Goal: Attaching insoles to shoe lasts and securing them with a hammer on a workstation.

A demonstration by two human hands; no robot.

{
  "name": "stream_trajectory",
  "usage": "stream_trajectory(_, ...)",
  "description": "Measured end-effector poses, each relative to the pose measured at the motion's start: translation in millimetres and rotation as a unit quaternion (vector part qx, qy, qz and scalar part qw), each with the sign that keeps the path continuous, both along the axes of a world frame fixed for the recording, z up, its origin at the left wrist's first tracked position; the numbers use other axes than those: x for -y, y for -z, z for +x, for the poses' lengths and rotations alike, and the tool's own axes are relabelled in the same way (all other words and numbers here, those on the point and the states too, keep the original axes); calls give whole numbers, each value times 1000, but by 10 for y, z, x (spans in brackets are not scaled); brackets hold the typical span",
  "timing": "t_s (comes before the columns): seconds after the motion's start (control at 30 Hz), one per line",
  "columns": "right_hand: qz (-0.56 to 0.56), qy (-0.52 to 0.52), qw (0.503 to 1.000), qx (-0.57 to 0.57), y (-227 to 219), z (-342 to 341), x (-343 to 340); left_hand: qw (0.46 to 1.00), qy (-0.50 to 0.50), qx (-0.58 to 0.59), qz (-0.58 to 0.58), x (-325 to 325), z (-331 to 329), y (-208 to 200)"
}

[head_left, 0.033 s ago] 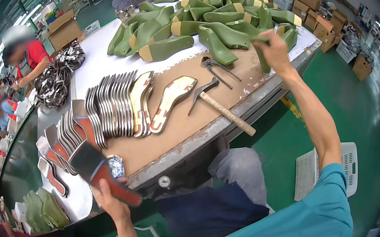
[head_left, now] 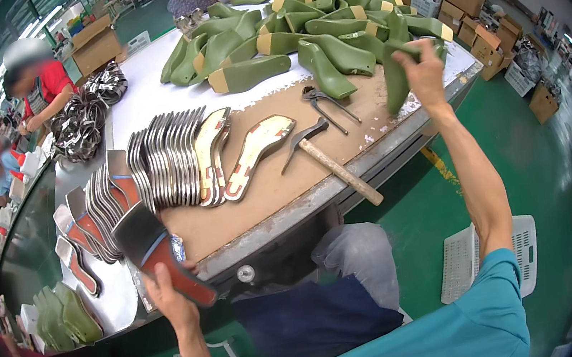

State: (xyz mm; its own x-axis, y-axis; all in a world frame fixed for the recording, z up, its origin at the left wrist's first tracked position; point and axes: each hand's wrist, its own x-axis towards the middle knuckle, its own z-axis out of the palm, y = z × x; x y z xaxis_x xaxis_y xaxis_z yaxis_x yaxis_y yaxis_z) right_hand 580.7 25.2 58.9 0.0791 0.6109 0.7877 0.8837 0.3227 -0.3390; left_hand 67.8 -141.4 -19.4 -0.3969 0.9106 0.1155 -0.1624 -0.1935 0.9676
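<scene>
My left hand (head_left: 173,294) grips a shoe insole (head_left: 158,251), dark grey at one end and red-brown at the other, tilted over the table's near left edge. At the right, my right hand (head_left: 424,73) is closed around the heel end of a green shoe last (head_left: 397,84), whose toe points down toward the table. Some fingers are hidden behind it. More green lasts (head_left: 329,64), several with tan bands, lie heaped beside that hand. A row of insoles (head_left: 168,161) stands on edge beyond my left hand, and one pale insole (head_left: 259,154) lies flat at its right end.
On the brown board (head_left: 234,225) lie a hammer (head_left: 339,170) with a wooden handle and a pair of pincers (head_left: 328,106). Bundled dark straps (head_left: 80,126) sit at the far left. A white crate (head_left: 460,264) is on the floor. Other people work beyond the table.
My right hand has shifted slightly right, and the last in it has swung so more of its side shows. The insole in my left hand has moved a little right and down.
</scene>
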Motion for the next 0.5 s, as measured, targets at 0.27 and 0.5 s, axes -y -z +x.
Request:
stream_trajectory(0.27, -123, -262, 845, -450, -420, -1520, 931, 952, 288, 88, -51, -273, 1223, -172)
stream_trajectory(0.5, -48, -320, 931, -168, 300, -3037, 1059, 892, 223, 366, -143, 273, 1316, -53)
